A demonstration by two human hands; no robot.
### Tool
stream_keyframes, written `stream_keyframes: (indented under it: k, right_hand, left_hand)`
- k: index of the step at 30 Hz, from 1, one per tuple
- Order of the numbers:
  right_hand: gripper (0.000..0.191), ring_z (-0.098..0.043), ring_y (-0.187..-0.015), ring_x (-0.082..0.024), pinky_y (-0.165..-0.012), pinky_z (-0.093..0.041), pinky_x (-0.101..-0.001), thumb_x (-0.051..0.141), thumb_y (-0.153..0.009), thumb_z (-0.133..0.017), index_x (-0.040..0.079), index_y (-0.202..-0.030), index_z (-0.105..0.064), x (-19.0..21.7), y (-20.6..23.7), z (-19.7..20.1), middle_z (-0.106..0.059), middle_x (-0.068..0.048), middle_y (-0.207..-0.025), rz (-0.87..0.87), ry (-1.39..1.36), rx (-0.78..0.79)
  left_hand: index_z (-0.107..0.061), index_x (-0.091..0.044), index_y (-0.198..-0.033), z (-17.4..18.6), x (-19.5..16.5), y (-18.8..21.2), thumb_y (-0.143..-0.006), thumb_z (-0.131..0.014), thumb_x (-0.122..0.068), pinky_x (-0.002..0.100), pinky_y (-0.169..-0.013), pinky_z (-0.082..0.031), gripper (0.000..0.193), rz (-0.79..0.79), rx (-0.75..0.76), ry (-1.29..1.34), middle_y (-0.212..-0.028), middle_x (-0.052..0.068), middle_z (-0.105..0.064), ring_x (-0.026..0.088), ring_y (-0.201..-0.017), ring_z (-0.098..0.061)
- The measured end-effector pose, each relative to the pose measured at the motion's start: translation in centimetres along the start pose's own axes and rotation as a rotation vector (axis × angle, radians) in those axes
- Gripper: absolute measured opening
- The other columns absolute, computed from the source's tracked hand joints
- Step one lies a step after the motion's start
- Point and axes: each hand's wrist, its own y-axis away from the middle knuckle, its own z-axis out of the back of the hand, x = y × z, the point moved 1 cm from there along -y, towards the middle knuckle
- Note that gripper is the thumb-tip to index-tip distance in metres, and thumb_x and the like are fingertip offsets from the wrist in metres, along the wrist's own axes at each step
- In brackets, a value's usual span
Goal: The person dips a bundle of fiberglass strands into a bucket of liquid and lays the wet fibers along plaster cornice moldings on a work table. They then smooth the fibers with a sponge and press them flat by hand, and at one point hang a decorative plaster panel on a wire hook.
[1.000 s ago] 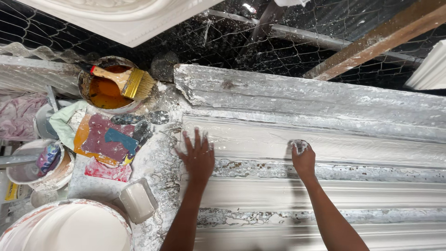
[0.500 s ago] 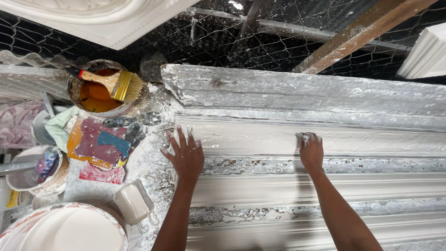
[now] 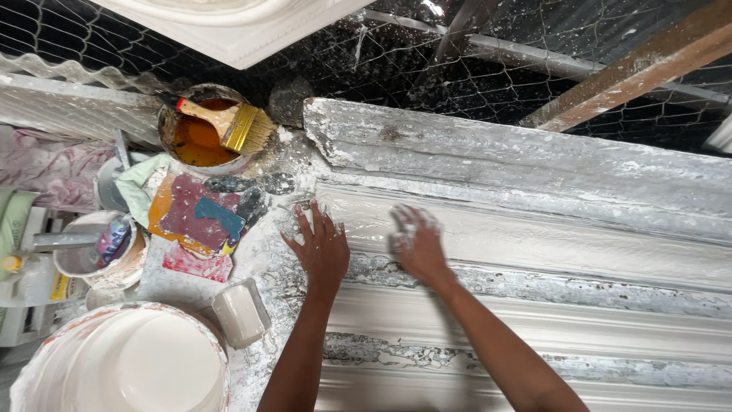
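A long plaster-crusted moulding form [image 3: 579, 175] runs across the bench, with a channel of wet white plaster [image 3: 549, 240] along it. My left hand [image 3: 322, 248] lies flat with fingers spread at the form's left end. My right hand [image 3: 415, 246], coated in white plaster and blurred, presses flat on the wet channel just beside the left hand. Neither hand holds a tool.
Left of the form are a bowl of orange liquid [image 3: 191, 145] with a wide brush [image 3: 229, 122] across it, stained rags [image 3: 198, 217], a tub with tools [image 3: 103, 248], a small white cup [image 3: 240, 313] and a big bucket [image 3: 34, 366] of white mix. Wire mesh [image 3: 457, 61] and a wooden beam [image 3: 633, 69] lie behind.
My right hand has swept left along the wet channel, ending close to my left hand. The left hand has stayed flat at the form's left end.
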Motion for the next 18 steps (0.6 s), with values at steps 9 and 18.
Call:
stream_keyframes:
  k: [9, 18]
  right_hand:
    - [0.068, -0.006, -0.155, -0.044, -0.121, -0.011, -0.0662, 0.039, -0.101, -0.046, 0.002, -0.155, -0.028, 9.3, -4.1, 1.3, -0.011, -0.015, -0.169, 0.187, 0.159, 0.236]
    - [0.061, -0.029, -0.146, -0.050, -0.116, -0.023, -0.0691, 0.032, -0.100, -0.044, 0.004, -0.154, -0.039, 11.1, -9.1, -0.8, -0.029, -0.022, -0.162, 0.189, -0.096, 0.124]
  left_hand:
    - [-0.063, -0.005, -0.126, 0.6, 1.8, -1.5, -0.103, -0.052, -0.032, 0.080, -0.113, -0.012, 0.037, -0.108, 0.086, 0.113, -0.164, 0.007, -0.037, 0.033, -0.155, -0.026]
    - [-0.047, -0.002, -0.149, -0.2, 4.4, -1.0, -0.100, -0.044, -0.026, 0.074, -0.112, -0.007, 0.055, -0.058, 0.077, 0.334, -0.164, 0.015, -0.032, 0.039, -0.155, -0.021]
